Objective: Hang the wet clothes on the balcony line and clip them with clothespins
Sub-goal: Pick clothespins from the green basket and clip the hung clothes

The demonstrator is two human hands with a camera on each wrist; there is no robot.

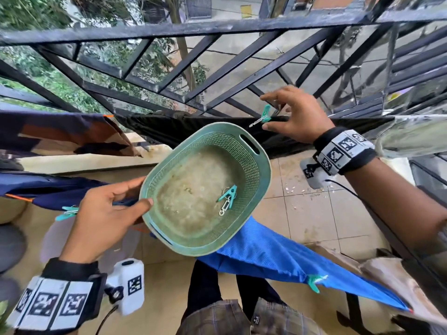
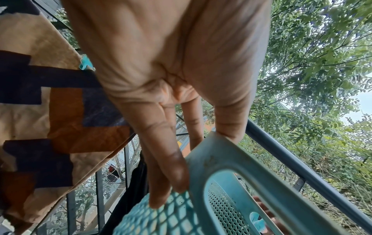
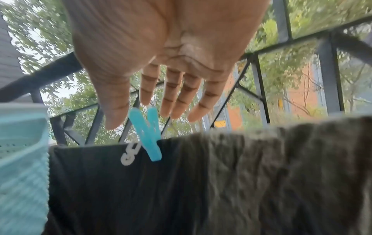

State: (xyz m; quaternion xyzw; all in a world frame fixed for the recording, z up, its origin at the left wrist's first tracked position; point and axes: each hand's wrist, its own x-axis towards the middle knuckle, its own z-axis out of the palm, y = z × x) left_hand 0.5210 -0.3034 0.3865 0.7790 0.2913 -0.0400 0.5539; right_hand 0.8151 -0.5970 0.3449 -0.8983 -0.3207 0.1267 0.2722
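Left hand (image 1: 101, 213) gripping green basket (image 1: 256, 163) rim, one teal clothespin (image 1: 227, 197) inside, right hand (image 1: 297, 117) fingers spread loose beside pin (image 3: 148, 132) clamping black cloth (image 3: 100, 182), line itself hidden.

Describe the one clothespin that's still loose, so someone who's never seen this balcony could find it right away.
Find the green plastic basket that the left hand holds by its rim in front of the balcony railing. On its floor, toward the right, lies a single teal clothespin with a small metal clasp. It is the only pin clipped to nothing; the other teal pins grip hanging clothes.
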